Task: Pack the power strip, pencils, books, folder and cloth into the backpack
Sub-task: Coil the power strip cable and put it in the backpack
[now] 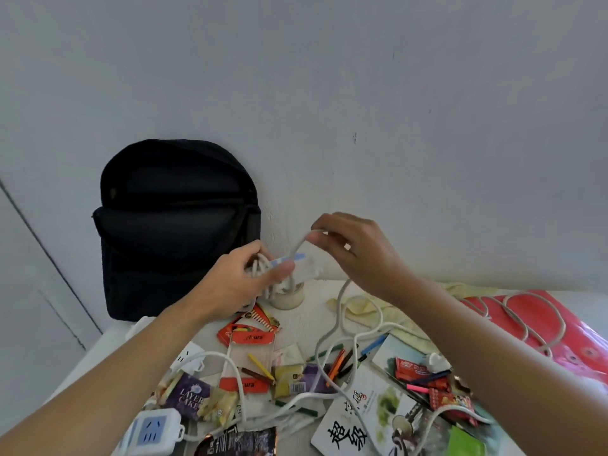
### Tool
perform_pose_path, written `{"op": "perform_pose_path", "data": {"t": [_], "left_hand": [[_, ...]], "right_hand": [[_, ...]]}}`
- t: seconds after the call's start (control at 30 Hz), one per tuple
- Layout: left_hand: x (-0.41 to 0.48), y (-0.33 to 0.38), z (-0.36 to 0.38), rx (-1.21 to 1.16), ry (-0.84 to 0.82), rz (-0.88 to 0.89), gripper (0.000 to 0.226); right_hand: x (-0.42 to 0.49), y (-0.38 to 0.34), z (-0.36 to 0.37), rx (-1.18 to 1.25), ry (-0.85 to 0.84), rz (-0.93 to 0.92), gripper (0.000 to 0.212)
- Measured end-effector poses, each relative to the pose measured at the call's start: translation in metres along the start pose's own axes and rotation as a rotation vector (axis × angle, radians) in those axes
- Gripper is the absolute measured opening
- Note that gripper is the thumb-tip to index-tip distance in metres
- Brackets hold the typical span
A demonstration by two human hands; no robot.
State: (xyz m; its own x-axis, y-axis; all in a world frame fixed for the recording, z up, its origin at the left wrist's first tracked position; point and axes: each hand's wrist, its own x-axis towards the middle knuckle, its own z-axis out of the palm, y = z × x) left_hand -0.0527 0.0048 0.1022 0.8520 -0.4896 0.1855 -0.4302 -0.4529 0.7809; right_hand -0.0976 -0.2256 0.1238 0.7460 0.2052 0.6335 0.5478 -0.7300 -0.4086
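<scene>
As far as I could see, nothing was packed. My left grip point(250, 271) clasped the power strip point(304, 268) with its coiled cord point(342, 311) just right of the open backpack point(171, 225). My right grip point(348, 248) pinched a cord loop. The pencils point(339, 360), books point(388, 406), folder point(533, 320) and cloth point(360, 306) lay unpacked on the counter point(307, 324).

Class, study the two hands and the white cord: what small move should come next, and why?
Probably the right hand should wind the white cord loop it pinches round the power strip that the left hand grips. Much cord lies loose on the table, and it would likely tangle going into the black backpack.
</scene>
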Motion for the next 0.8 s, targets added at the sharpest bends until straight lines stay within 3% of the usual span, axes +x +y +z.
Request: {"op": "perform_pose_path", "data": {"t": [0.13, 0.23, 0.33, 0.4, 0.5, 0.57, 0.63, 0.7, 0.8], "left_hand": [[-0.007, 0.019, 0.003, 0.029, -0.061, 0.129, 0.061], [-0.012, 0.031, -0.001, -0.076, -0.091, 0.231, 0.059], [-0.014, 0.043, -0.008, -0.312, 0.009, 0.247, 0.051], [-0.01, 0.046, -0.013, -0.483, 0.135, 0.226, 0.038], [0.0, 0.044, -0.019, -0.491, 0.213, 0.222, 0.023], [0.006, 0.042, -0.017, -0.524, 0.274, 0.142, 0.026], [0.014, 0.038, -0.015, -0.542, 0.341, 0.068, 0.032], [0.024, 0.029, -0.017, -0.36, 0.382, 0.052, 0.036], [0.031, 0.018, -0.018, 0.03, 0.368, 0.074, 0.047]], "right_hand": [[0.015, -0.012, 0.004, 0.107, -0.151, 0.105, 0.032], [0.021, -0.013, -0.001, 0.484, -0.249, 0.372, 0.048], [0.017, -0.002, -0.003, 0.833, -0.33, 0.551, 0.033], [0.009, 0.003, 0.0, 0.905, -0.366, 0.612, 0.022], [-0.004, -0.005, 0.005, 0.762, -0.417, 0.61, 0.02], [-0.009, -0.014, 0.007, 0.543, -0.457, 0.571, 0.023], [-0.011, -0.02, 0.01, 0.498, -0.49, 0.617, 0.025], [-0.009, -0.026, 0.009, 0.421, -0.524, 0.657, 0.023], [-0.004, -0.03, 0.002, -0.029, -0.48, 0.468, 0.025]]}}
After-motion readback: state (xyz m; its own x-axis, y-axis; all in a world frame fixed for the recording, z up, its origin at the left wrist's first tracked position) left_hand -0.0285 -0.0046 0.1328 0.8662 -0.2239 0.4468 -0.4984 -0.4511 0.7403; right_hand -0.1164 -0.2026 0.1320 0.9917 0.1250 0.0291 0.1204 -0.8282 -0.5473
